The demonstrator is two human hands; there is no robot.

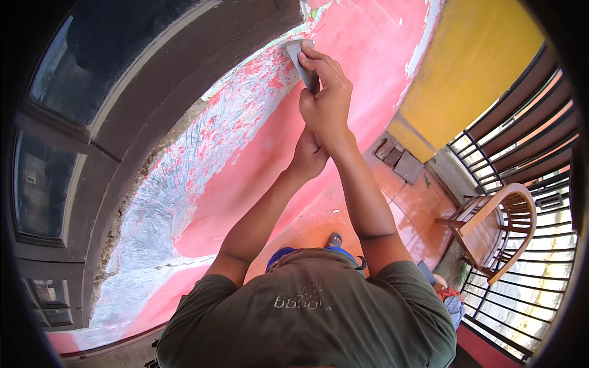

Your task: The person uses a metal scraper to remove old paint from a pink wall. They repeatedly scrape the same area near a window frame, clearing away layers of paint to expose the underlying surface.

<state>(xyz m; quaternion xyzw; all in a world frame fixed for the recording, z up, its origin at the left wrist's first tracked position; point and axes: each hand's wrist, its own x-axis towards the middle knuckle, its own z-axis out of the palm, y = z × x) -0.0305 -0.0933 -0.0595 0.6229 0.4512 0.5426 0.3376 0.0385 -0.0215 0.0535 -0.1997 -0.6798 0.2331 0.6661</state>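
Note:
My right hand [327,99] grips a metal paint scraper [303,64] high up, with fingertips pressed on its blade. Below it, my left hand [309,154] closes around the lower part of the scraper, whose handle is hidden by both hands. The blade's wide edge points up and meets the pink painted wall [257,156] near the dark window frame [184,69]. Along that frame runs a band of scraped wall [184,170], whitish grey with flecks of pink left on it. A crack crosses its lower part.
A wooden armchair [483,225] stands at the right beside a black metal railing [515,257]. Broken tiles [407,168] lie on the orange tiled floor [382,177] by a yellow wall [469,73]. Cloth in red and grey [453,303] shows behind my right arm.

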